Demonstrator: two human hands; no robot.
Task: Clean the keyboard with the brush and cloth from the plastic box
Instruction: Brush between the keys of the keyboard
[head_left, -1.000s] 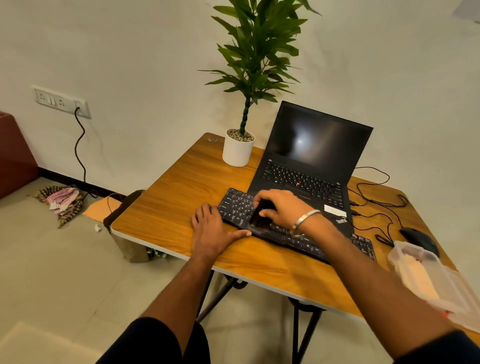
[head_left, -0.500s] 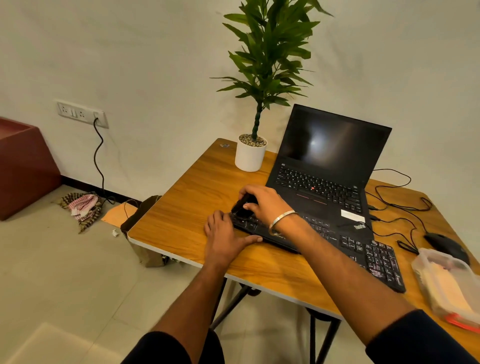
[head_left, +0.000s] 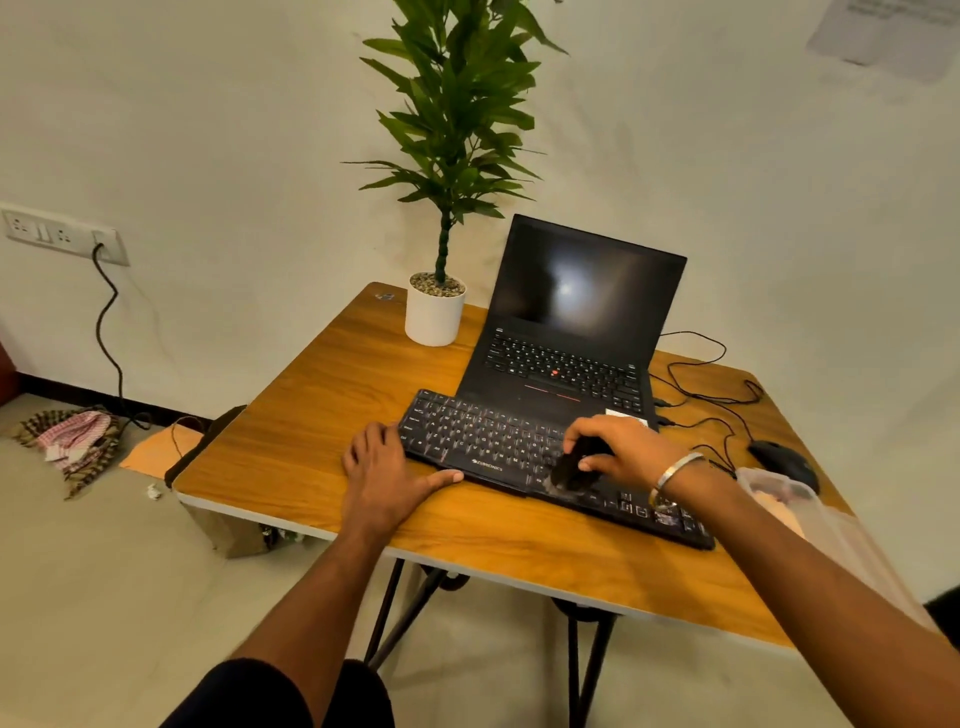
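A black keyboard (head_left: 483, 436) lies across the wooden table (head_left: 311, 415), in front of an open laptop. My right hand (head_left: 626, 449) grips a small black brush (head_left: 571, 465), its bristles down on the keys right of the keyboard's middle. My left hand (head_left: 382, 470) lies flat on the table against the keyboard's left end, thumb stretched along its front edge. The clear plastic box (head_left: 779, 493) stands at the table's right edge, partly hidden behind my right forearm; something pale lies inside it.
The open black laptop (head_left: 571, 332) sits behind the keyboard. A potted plant (head_left: 435, 312) stands at the back left. A black mouse (head_left: 784, 462) and loose cables (head_left: 711, 395) lie at the right. Cloths and a bag lie on the floor to the left.
My right hand has swept the brush from the keyboard's left end to right of its middle. My left hand has stayed at the left end.
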